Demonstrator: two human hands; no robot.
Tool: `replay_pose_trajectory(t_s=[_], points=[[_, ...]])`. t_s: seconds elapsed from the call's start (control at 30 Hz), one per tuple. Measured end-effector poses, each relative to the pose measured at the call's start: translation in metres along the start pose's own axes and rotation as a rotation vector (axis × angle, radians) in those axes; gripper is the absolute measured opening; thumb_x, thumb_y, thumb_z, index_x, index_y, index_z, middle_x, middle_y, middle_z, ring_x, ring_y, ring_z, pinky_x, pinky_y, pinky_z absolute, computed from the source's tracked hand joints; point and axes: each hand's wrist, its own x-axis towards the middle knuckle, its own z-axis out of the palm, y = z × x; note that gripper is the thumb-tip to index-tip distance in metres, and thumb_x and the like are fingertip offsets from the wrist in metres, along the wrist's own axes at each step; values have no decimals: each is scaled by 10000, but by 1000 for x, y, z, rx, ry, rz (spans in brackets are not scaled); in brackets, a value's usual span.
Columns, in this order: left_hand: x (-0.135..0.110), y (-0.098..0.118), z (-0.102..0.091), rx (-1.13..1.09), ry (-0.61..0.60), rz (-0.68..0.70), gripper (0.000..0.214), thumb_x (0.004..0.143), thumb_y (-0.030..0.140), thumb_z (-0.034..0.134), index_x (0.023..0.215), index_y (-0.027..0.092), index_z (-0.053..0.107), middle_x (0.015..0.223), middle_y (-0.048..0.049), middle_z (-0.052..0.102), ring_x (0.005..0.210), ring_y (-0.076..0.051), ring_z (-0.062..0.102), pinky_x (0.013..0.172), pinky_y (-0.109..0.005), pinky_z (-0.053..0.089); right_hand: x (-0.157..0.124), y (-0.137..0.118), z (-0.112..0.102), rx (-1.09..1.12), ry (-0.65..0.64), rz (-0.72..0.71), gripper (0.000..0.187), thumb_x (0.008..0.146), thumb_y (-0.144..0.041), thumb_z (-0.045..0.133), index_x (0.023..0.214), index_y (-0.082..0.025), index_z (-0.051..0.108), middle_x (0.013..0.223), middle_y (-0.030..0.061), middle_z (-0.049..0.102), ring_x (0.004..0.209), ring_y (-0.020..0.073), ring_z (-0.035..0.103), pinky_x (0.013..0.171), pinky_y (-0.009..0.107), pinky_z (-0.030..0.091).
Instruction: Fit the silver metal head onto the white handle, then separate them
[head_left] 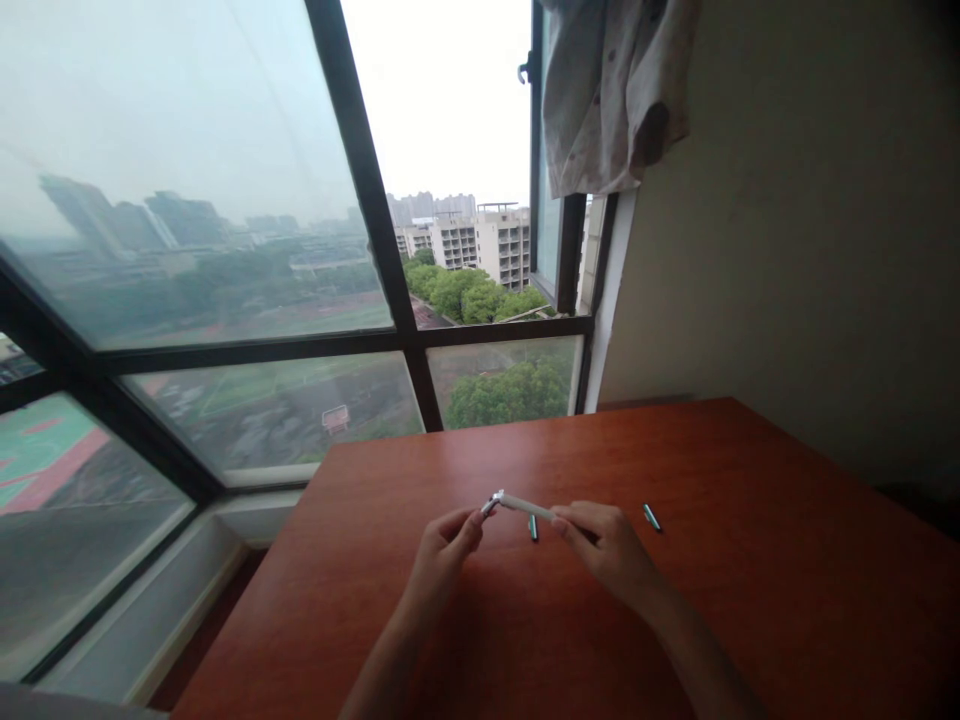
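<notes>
Rod (526, 507) looks slim and pale, its silvery end piece (491, 503) angled.

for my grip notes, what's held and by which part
The right hand grips a pale rod near its right end; the left hand pinches the lower end of a shiny piece at the rod's other end. Whether they join is unclear.

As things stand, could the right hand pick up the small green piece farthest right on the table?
Probably not yet: the right hand is holding the pale rod. Otherwise the way looks free, with only tabletop between hand and green piece.
</notes>
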Motion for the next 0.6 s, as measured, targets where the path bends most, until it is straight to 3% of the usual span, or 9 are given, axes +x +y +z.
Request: replay_pose_trajectory(t_s=[0.33,0.6], points=[[0,2,0,62,30,15,471,771,512,617,933,84,729,592,29,358,553,-102,289,493,-216,229,1,0,-3,-12,16,15,327,926,-377,453,871,-192,716,736,46,676,664,166,599,608,258,402],[-4,4,6,35,-69,-11,451,776,497,620,933,88,730,611,19,377,584,-110,309,512,-215,238,3,2,0,22,42,53,375,929,-395,432,852,-171,723,734,53,693,660,176,605,601,254,406]])
